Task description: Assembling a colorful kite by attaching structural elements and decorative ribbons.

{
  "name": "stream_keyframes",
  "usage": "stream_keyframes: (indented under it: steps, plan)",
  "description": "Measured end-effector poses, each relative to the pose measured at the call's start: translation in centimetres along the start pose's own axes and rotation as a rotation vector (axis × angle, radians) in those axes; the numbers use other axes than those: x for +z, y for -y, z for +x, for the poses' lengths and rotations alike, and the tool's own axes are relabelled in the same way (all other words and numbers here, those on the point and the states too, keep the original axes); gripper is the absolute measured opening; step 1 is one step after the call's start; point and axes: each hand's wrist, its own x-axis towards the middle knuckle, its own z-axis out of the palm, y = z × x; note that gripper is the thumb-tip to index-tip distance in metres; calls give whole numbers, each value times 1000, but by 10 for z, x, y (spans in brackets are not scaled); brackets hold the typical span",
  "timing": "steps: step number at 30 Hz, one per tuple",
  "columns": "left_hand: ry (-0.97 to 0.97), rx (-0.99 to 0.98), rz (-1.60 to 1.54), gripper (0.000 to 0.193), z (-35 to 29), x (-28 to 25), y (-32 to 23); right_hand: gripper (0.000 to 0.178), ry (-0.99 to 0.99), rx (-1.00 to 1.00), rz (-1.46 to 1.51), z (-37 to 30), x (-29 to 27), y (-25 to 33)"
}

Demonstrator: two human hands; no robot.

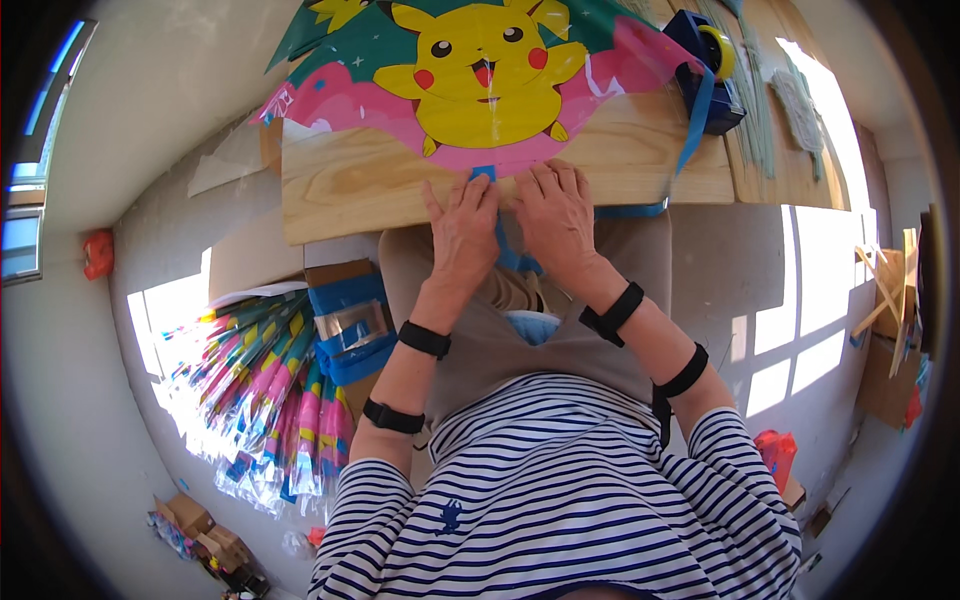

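A shiny printed sheet, shaped like a kite sail, lies on the wooden table, green and pink with a yellow cartoon creature. Its pink edge comes down to my fingers. My left hand has its thumb and index finger closed at a small blue ribbon piece on that edge, the little finger held apart. Beside it, my right hand presses its bent fingers together on the pink edge; its thumb is partly hidden. Blue ribbon hangs between my hands below the table edge.
A dark blue tape dispenser stands at the table's right, blue ribbon trailing from it. Thin green rods and a clear plastic packet lie farther right. Many-coloured wrapped bundles lean by a blue-covered box at my left.
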Motion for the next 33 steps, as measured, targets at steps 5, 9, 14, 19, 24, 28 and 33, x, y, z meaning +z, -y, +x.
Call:
stream_keyframes:
  steps: [5, 9, 14, 19, 24, 28, 33]
  plan:
    - [1, 42, -6, 34, 4, 1, 2, 68, 43, -75, -93, 8, 27, -38]
    - [48, 37, 40, 37, 3, -1, 4, 78, 110, -43, -152, 2, 22, -49]
    - [89, 20, 44, 38, 3, -7, 4, 75, 96, -44, -158, 2, 22, -44]
    - [61, 70, -17, 35, 13, -5, -1, 65, 49, -12, -138, -1, 19, -55]
    - [151, -16, 32, 45, 3, -12, 2, 35, -208, 112, 132, 13, -32, -95]
    - [184, -22, 34, 49, 7, -11, -2, 24, -533, 560, 70, 28, -100, -184]
    - [203, -8, 30, 50, 11, -13, -8, 23, -634, 930, 182, 12, -120, -269]
